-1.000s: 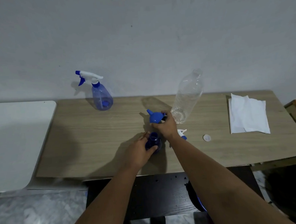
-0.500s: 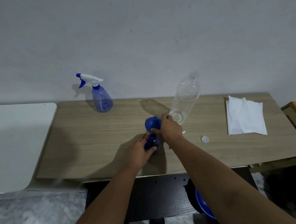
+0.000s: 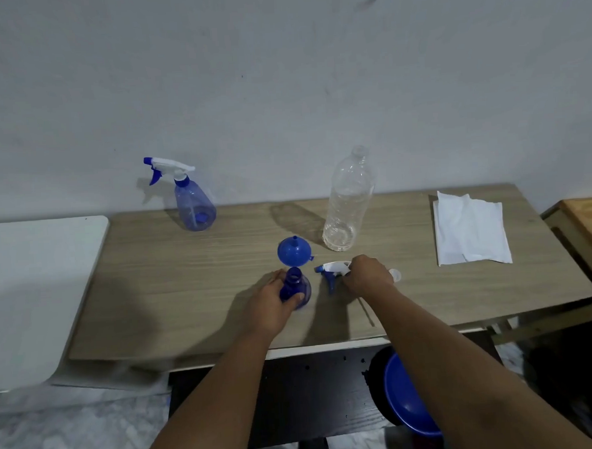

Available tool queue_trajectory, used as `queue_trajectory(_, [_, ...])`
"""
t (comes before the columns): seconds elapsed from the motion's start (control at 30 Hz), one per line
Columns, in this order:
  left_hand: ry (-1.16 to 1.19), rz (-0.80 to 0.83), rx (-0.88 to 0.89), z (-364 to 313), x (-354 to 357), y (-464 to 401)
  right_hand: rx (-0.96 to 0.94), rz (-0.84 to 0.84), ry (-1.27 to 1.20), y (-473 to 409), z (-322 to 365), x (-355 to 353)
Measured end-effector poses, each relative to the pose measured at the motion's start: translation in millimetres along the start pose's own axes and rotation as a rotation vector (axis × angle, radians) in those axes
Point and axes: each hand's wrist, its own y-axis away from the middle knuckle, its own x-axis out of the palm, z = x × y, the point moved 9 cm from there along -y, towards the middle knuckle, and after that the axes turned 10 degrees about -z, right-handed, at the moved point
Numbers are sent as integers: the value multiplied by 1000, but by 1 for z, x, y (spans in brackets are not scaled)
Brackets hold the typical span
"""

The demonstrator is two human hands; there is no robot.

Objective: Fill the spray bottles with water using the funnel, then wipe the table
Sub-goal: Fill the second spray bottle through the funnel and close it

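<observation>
**A:** Your right hand [image 3: 367,274] no longer has the blue funnel [image 3: 294,251]. A moment ago you held it over the open spray bottle [image 3: 295,288]; now it sits mouth-down on the wooden table [image 3: 188,285], spout up, just beyond your left hand's grip.

**B:** And where are you now?

**A:** Your right hand has come across to the trigger sprayer head [image 3: 331,270] lying just right of the open bottle. Your fingers are curled down onto its white body; whether they have actually closed on it I cannot tell, as your knuckles hide the contact. Your left hand [image 3: 269,303] stays wrapped around the open bottle's body, holding it upright, neck uncovered.

**B:** What does that mean for the job?

**A:** I judge the pouring on this bottle is over and you're going for the cap. How much water is inside, I can't read through the dark blue plastic. The clear plastic bottle [image 3: 350,201] beyond your right hand looks empty, its small cap [image 3: 395,274] just right of your knuckles.

**B:** What remains?

**A:** Thread the sprayer head's dip tube into the neck you're steadying and screw it down. The second spray bottle [image 3: 192,202], well left of your grip near the wall, already wears its head. The white paper towel [image 3: 470,232], far right of your hand, lies untouched, so the wiping is not yet begun.
</observation>
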Motion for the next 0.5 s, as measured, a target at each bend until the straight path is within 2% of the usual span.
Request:
queue_trajectory(0.17, [23, 2, 12, -2, -2, 3, -30, -56, -222, 5, 7, -3])
queue_trajectory(0.27, [8, -9, 3, 1, -6, 3, -68, -71, -698, 12, 32, -31])
queue_trajectory(0.37, [35, -17, 7, 5, -3, 0, -70, -7, -1226, 26, 65, -73])
queue_trajectory(0.5, [32, -13, 11, 0, 0, -1, -164, 39, -1518, 49, 106, -117])
